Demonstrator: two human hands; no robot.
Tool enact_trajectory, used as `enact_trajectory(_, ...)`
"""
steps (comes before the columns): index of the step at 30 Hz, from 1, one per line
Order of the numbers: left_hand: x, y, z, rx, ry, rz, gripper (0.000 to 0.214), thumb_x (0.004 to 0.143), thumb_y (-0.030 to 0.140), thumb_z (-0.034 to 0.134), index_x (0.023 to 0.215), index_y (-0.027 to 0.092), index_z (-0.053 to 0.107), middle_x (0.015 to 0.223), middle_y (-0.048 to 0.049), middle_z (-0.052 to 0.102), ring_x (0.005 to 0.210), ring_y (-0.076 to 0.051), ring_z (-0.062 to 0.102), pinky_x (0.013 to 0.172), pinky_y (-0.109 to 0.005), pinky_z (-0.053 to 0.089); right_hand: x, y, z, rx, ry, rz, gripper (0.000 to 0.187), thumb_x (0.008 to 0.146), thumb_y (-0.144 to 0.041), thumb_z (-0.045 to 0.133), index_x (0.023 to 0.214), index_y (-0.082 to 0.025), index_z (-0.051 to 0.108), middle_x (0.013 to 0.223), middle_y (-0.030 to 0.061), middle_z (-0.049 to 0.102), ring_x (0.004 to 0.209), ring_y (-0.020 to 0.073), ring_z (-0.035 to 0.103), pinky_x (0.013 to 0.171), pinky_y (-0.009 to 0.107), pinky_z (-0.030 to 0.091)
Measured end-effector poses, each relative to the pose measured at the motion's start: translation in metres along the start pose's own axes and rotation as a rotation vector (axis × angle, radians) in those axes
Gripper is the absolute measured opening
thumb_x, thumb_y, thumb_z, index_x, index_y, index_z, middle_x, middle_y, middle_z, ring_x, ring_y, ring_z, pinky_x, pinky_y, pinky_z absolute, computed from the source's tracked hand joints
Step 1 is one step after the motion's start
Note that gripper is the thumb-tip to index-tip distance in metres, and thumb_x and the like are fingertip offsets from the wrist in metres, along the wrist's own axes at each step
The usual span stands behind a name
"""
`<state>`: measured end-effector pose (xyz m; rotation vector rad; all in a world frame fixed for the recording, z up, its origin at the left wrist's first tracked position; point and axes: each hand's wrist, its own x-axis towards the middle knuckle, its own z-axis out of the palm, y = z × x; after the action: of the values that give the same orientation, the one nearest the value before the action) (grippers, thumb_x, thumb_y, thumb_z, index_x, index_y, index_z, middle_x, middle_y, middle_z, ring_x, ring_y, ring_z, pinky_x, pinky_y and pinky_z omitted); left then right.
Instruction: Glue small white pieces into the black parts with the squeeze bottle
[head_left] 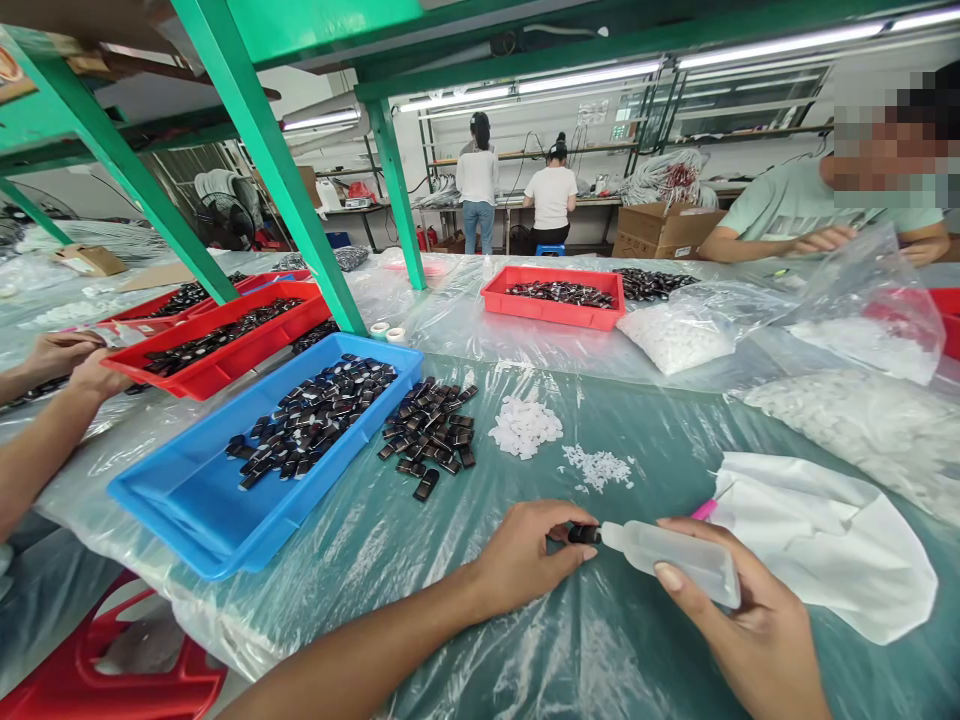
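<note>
My right hand [739, 625] grips a small clear squeeze bottle [675, 560] lying nearly flat, nozzle pointing left. My left hand [529, 555] pinches a small black part [583, 534] against the bottle's tip. Both hands hover just over the plastic-covered table near its front edge. Beyond them lie a loose pile of black parts [431, 435] and two small heaps of white pieces [525, 425]. A blue tray [225, 495] with more black parts sits to the left.
A white cloth [825, 540] lies right of my hands. Red trays [217, 345] and another red tray [555, 305] hold black parts. Bags of white pieces [675, 335] sit at right. A co-worker's hands [71, 365] work at left; another person sits far right. Green frame posts [300, 200] rise from the table.
</note>
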<state>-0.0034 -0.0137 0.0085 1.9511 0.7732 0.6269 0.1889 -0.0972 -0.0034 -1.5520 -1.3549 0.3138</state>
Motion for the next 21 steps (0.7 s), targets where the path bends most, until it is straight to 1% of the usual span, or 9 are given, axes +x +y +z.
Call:
enact_trajectory(4, -0.001, -0.001, 0.000, 0.008, -0.006, -0.003, 0.022, 0.082, 0.024, 0.059, 0.103, 0.021, 0.065, 0.095, -0.0015, 0.068, 0.082, -0.013, 0.059, 0.071, -0.020, 0.045, 0.000, 0.002, -0.001, 0.048, -0.017, 0.056, 0.024, 0.071, -0.039, 0.067, 0.090, -0.026, 0.065, 0.085, 0.0012, 0.069, 0.071, 0.0160, 0.065, 0.058, 0.017, 0.051)
enact_trajectory(11, 0.000, -0.002, 0.000, -0.009, 0.013, -0.020, 0.023, 0.080, 0.022, 0.061, 0.102, 0.021, 0.066, 0.095, -0.0022, 0.068, 0.083, -0.014, 0.060, 0.072, -0.022, 0.045, 0.003, 0.005, -0.002, 0.200, -0.129, 0.264, 0.030, 0.070, -0.046, 0.066, 0.092, -0.026, 0.065, 0.089, 0.0023, 0.066, 0.078, 0.0186, 0.061, 0.061, 0.021, 0.050)
enact_trajectory(13, 0.000, -0.002, 0.001, -0.059, 0.006, -0.026, 0.023, 0.080, 0.022, 0.061, 0.102, 0.020, 0.066, 0.097, -0.0032, 0.068, 0.086, -0.015, 0.060, 0.075, -0.023, 0.046, 0.003, 0.008, -0.002, 0.249, -0.145, 0.328, 0.032, 0.070, -0.048, 0.066, 0.093, -0.025, 0.065, 0.086, 0.0021, 0.065, 0.073, 0.0170, 0.058, 0.061, 0.021, 0.048)
enact_trajectory(15, 0.000, -0.002, 0.001, -0.138, -0.006, -0.045, 0.023, 0.079, 0.023, 0.061, 0.102, 0.018, 0.066, 0.098, -0.0051, 0.068, 0.087, -0.016, 0.061, 0.078, -0.024, 0.047, 0.003, 0.011, -0.001, 0.343, -0.145, 0.395, 0.033, 0.072, -0.049, 0.064, 0.094, -0.025, 0.064, 0.077, 0.0005, 0.062, 0.062, 0.0130, 0.051, 0.058, 0.021, 0.046)
enact_trajectory(17, 0.000, -0.002, 0.002, -0.210, -0.008, -0.070, 0.025, 0.079, 0.024, 0.063, 0.102, 0.016, 0.066, 0.096, -0.0070, 0.068, 0.085, -0.016, 0.062, 0.079, -0.025, 0.049, 0.004, 0.012, 0.000, 0.492, -0.123, 0.456, 0.031, 0.075, -0.049, 0.061, 0.094, -0.024, 0.064, 0.065, -0.0016, 0.055, 0.055, 0.0109, 0.045, 0.054, 0.021, 0.043)
enact_trajectory(19, 0.001, -0.003, 0.002, -0.257, -0.009, -0.089, 0.027, 0.077, 0.026, 0.064, 0.101, 0.014, 0.066, 0.094, -0.0082, 0.068, 0.082, -0.017, 0.063, 0.079, -0.026, 0.049, 0.006, 0.011, 0.002, 0.668, -0.103, 0.501, 0.029, 0.078, -0.047, 0.059, 0.094, -0.023, 0.064, 0.058, -0.0030, 0.047, 0.054, 0.0108, 0.044, 0.054, 0.021, 0.042)
enact_trajectory(21, 0.001, -0.004, 0.002, -0.285, -0.021, -0.094, 0.028, 0.077, 0.028, 0.065, 0.102, 0.014, 0.066, 0.096, -0.0092, 0.068, 0.084, -0.018, 0.063, 0.080, -0.028, 0.049, 0.009, 0.009, 0.002, 0.814, -0.098, 0.530, 0.029, 0.080, -0.045, 0.056, 0.097, -0.024, 0.064, 0.056, -0.0033, 0.045, 0.055, 0.0117, 0.046, 0.056, 0.023, 0.044)
